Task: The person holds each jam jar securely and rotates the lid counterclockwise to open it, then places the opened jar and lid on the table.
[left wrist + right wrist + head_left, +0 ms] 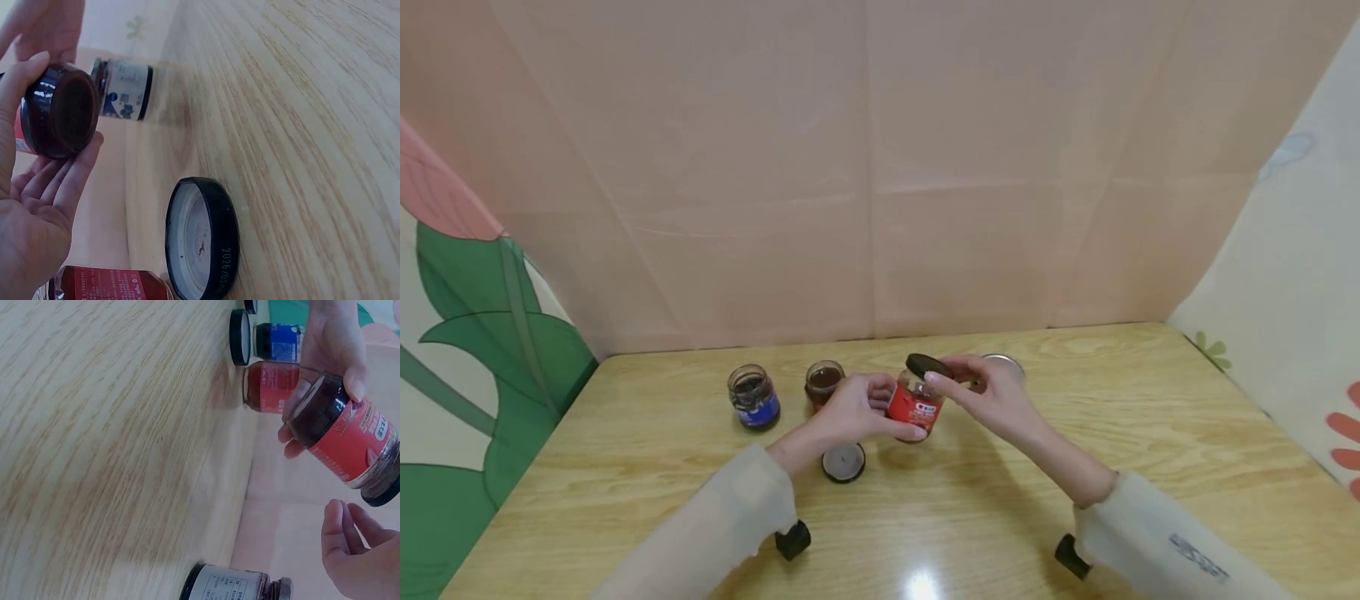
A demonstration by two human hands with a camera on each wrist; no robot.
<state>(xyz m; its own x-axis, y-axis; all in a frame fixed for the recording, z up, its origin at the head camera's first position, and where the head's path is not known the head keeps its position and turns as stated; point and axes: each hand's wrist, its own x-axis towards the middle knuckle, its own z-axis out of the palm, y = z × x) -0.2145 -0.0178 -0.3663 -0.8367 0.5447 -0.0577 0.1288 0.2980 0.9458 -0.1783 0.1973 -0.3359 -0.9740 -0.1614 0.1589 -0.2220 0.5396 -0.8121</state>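
My left hand (pixel 861 410) grips a red-labelled glass jar (pixel 916 410), tilted and raised off the table; its dark base shows in the left wrist view. At the jar's mouth, my right hand (pixel 996 398) pinches a black lid (pixel 927 365) between thumb and fingers. In the right wrist view the lid lies against the jar's neck; whether it is seated cannot be told. Behind my left hand stands a second red-labelled jar (pixel 824 382), without a lid and partly hidden. A loose black-rimmed lid (pixel 843 462) lies inside up below my left wrist.
A blue-labelled jar (pixel 754 398) without a lid stands at the left. Behind my right hand is a white-labelled jar (pixel 128 90), its silver top (pixel 1006 367) partly covered. Another dark lid (pixel 251 306) shows at the right wrist view's edge. A draped cloth (pixel 872 208) hangs behind the wooden table (pixel 1150 417).
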